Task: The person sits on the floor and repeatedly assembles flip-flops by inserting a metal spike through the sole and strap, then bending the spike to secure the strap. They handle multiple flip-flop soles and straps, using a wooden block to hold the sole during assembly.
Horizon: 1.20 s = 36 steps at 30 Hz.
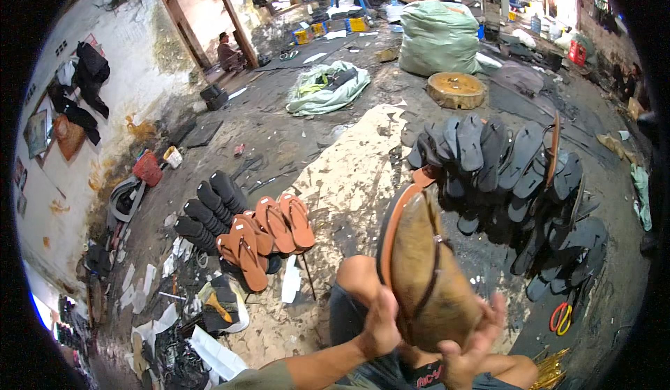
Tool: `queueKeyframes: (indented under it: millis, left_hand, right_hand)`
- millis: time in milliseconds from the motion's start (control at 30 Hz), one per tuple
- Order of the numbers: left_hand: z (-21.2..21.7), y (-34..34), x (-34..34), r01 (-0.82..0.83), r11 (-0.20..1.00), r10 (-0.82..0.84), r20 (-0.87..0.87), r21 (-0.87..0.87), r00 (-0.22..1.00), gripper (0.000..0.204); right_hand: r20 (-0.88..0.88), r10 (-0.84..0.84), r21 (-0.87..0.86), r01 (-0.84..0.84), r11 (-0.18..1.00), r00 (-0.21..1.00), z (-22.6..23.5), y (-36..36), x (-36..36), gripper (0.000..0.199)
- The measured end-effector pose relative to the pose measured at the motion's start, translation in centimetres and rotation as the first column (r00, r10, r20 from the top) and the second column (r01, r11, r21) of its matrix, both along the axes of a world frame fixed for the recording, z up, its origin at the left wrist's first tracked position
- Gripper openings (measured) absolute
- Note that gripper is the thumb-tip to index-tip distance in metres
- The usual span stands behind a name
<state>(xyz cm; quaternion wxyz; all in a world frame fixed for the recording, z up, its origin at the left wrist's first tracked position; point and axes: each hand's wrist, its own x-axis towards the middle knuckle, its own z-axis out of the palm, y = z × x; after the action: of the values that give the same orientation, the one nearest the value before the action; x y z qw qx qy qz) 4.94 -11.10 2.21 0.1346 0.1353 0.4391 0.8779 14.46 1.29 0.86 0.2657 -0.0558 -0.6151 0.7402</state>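
Over my lap stands a brown foot-shaped form, a shoe last (412,268), tilted upright, with a flip-flop fitted on it. The flip-flop's orange-brown and dark sole (388,233) runs along the left side, and its dark strap (434,278) crosses the last. My left hand (382,324) presses against the lower sole side, its fingertips partly hidden. My right hand (471,344) cups the lower end, thumb and fingers either side of it. Left of my knee lie several orange-brown flip-flops (255,247). Right of the last, many dark grey flip-flops (481,145) stand in rows.
Black rolled or stacked pieces (213,205) lie beside the orange-brown pairs. Scissors with red and yellow handles (560,319) rest at right. An orange-handled brush (220,307) lies among scraps at left. Farther off are a round wooden block (456,91), a large green sack (440,37) and people.
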Motion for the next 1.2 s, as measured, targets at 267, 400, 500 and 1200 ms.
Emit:
queueKeyframes:
  millis: [267,400,500,1200]
  left_hand:
    - [-5.4,-14.6,-21.3,-0.358,0.912,0.373,0.043,-0.203,0.927,0.074]
    - [-8.9,-28.1,-26.9,-0.434,0.868,0.361,-0.292,-0.243,0.886,0.062]
    - [-10.6,-32.5,-26.3,-0.607,0.719,0.534,-0.289,-0.337,0.794,0.051]
    - [1.6,2.9,-10.7,0.221,0.818,-0.370,-0.193,-0.531,0.909,0.053]
  right_hand:
    - [0.570,-0.052,0.285,-0.138,0.949,0.820,-4.8,5.3,-0.6,0.075]
    - [0.657,-0.419,0.582,-0.069,0.810,0.627,-11.0,13.0,0.8,0.071]
    - [0.579,-0.400,0.422,0.159,0.893,0.711,-13.6,20.4,-0.9,0.048]
    - [-0.153,-0.342,-0.558,0.204,0.804,0.927,-3.4,22.6,-0.9,0.053]
